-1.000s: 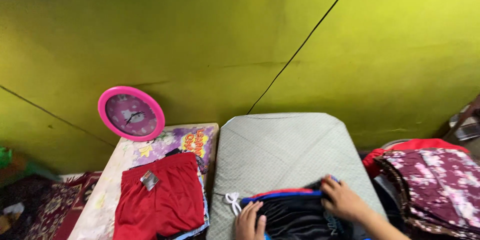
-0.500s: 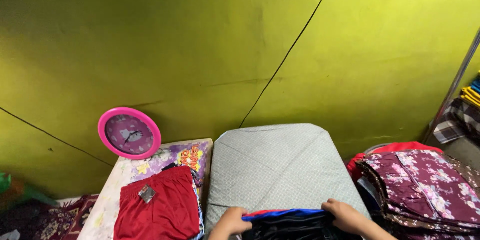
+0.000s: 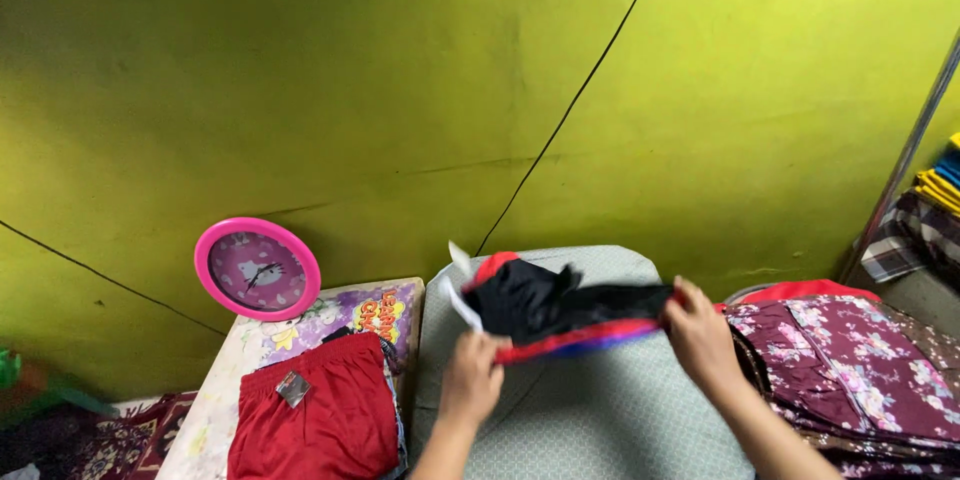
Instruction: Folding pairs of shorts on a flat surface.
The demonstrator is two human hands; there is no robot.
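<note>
Both of my hands hold a black garment with red and blue trim, lifted above a grey-green padded board. My left hand grips its left end, where a white drawstring hangs. At the garment's right end, my right hand pinches the red-and-blue edge. The cloth is stretched between the two hands and bunched at the upper left.
Folded red shorts with a tag lie on a patterned surface to the left. A round pink wall clock leans against the yellow-green wall. A maroon floral cloth is piled at the right, with stacked fabrics at the far right.
The black garment was lying on the board under my hands. Both hands have raised it off the board and stretched it out between them.
</note>
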